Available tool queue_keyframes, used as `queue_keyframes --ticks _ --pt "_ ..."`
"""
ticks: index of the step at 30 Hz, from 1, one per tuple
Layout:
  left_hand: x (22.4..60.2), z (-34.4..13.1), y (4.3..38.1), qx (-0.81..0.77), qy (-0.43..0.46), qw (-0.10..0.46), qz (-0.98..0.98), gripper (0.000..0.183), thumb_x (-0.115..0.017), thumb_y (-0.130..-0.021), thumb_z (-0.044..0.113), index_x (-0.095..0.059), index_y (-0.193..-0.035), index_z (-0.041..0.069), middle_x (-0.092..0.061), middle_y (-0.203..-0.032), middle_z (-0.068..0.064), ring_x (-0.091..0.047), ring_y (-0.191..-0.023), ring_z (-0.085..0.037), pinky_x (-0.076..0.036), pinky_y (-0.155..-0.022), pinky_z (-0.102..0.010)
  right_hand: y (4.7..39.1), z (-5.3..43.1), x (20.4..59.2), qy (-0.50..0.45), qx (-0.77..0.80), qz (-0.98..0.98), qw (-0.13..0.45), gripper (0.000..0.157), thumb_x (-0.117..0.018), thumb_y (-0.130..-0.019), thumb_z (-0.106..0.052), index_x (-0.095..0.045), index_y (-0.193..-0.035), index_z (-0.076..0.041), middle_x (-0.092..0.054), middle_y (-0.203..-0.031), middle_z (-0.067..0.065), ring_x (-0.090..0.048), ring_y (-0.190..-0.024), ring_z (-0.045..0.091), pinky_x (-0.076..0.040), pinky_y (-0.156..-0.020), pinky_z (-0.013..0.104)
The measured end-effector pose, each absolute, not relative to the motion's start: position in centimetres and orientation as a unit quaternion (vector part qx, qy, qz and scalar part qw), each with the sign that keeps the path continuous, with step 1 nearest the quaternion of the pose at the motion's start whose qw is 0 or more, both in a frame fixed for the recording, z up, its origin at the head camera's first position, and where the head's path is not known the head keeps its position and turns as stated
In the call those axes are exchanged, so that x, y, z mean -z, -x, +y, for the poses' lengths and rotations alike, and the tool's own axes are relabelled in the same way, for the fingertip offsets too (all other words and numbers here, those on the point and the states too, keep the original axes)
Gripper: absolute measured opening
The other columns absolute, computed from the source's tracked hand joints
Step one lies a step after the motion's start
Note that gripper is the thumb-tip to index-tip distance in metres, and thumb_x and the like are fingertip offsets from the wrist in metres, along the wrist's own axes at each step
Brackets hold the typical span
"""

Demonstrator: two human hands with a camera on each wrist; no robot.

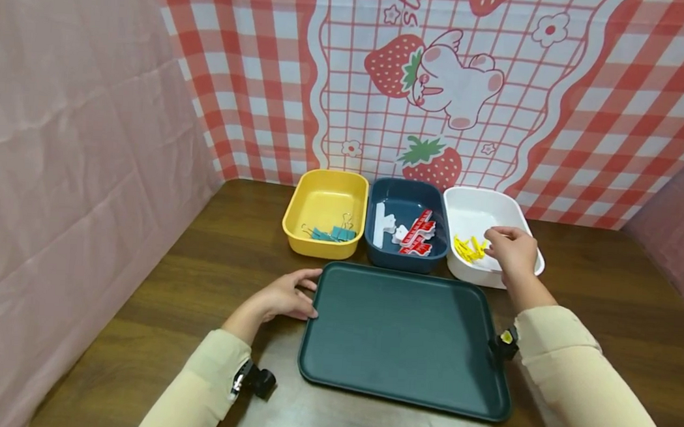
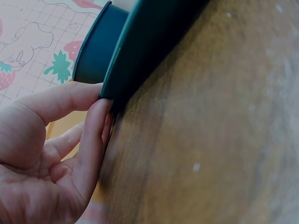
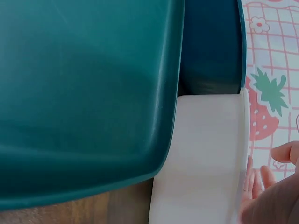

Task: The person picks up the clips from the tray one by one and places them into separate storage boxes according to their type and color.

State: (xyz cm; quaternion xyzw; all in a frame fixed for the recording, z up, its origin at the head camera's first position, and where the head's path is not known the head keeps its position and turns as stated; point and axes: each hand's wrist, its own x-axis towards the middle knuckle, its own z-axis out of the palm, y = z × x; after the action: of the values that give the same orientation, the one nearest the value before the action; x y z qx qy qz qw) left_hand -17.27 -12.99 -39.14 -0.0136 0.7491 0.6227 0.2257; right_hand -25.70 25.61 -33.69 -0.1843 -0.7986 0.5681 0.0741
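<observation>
A dark green rectangular tray (image 1: 399,338) lies on the table. At its left edge, my left hand (image 1: 286,297) grips the rim with thumb and fingers, as the left wrist view shows of the hand (image 2: 60,144) up close. My right hand (image 1: 514,250) hangs over the right side of the white bin (image 1: 480,205), fingers loosely bent. Small yellow clips (image 1: 469,249) lie in that bin, just left of the fingertips. In the right wrist view, the right hand (image 3: 275,196) is partly cut off and hidden by the bin wall; thumb and fingers look apart, with nothing seen between them.
Beside the white bin stands a navy bin (image 1: 408,195) with white and red clips (image 1: 418,234). Left of it, a yellow bin (image 1: 325,199) holds teal binder clips (image 1: 333,234). A checked strawberry cloth (image 1: 267,91) hangs behind; a pink curtain (image 1: 75,158) is at left.
</observation>
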Motion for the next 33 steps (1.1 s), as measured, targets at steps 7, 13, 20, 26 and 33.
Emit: queue_keyframes --ticks 7,13,20,26,33 --pt "39.1 -12.8 17.2 -0.621 0.016 0.227 0.75 0.082 -0.066 -0.071 -0.019 -0.037 -0.142 0.011 -0.045 -0.121 -0.016 -0.06 -0.083 -0.021 -0.056 -0.07 -0.036 24.9 25.2 33.8 0.18 -0.644 -0.734 0.122 0.013 -0.061 -0.086 -0.016 -0.06 -0.095 -0.007 -0.052 -0.086 0.002 -0.058 -0.062 0.007 -0.053 -0.057 0.016" --pt "39.3 -12.9 17.4 -0.623 0.004 0.231 0.747 0.083 -0.066 -0.071 -0.018 -0.036 -0.142 0.009 -0.044 -0.122 -0.018 -0.061 -0.084 -0.021 -0.056 -0.07 -0.036 24.1 24.9 34.0 0.176 -0.698 -0.679 0.144 0.006 -0.06 -0.085 -0.007 -0.061 -0.091 -0.006 -0.053 -0.077 0.002 -0.056 -0.052 0.006 -0.053 -0.053 0.017" --pt "39.3 -13.1 17.5 -0.625 -0.007 0.231 0.746 0.083 -0.066 -0.071 -0.018 -0.034 -0.143 0.008 -0.043 -0.123 -0.019 -0.06 -0.085 -0.022 -0.056 -0.071 -0.036 23.2 24.5 34.0 0.182 -0.706 -0.669 0.146 0.004 -0.059 -0.086 -0.008 -0.061 -0.085 -0.01 -0.052 -0.081 0.004 -0.054 -0.057 0.008 -0.052 -0.052 0.016" --pt "39.4 -13.0 17.4 -0.622 0.001 0.229 0.749 0.082 -0.067 -0.071 -0.018 -0.036 -0.142 0.01 -0.044 -0.122 -0.017 -0.06 -0.085 -0.022 -0.056 -0.07 -0.036 22.4 24.3 34.6 0.153 -0.723 -0.652 0.17 0.007 -0.058 -0.085 -0.004 -0.063 -0.088 -0.001 -0.054 -0.078 0.004 -0.053 -0.055 0.009 -0.053 -0.051 0.018" --pt "39.5 -13.1 17.3 -0.625 0.001 0.228 0.746 0.082 -0.066 -0.072 -0.018 -0.036 -0.142 0.01 -0.044 -0.122 -0.017 -0.06 -0.084 -0.021 -0.056 -0.071 -0.036 20.7 24.0 34.6 0.155 -0.748 -0.634 0.123 0.008 -0.055 -0.087 -0.004 -0.064 -0.085 -0.005 -0.058 -0.073 0.003 -0.056 -0.054 0.01 -0.054 -0.054 0.019"
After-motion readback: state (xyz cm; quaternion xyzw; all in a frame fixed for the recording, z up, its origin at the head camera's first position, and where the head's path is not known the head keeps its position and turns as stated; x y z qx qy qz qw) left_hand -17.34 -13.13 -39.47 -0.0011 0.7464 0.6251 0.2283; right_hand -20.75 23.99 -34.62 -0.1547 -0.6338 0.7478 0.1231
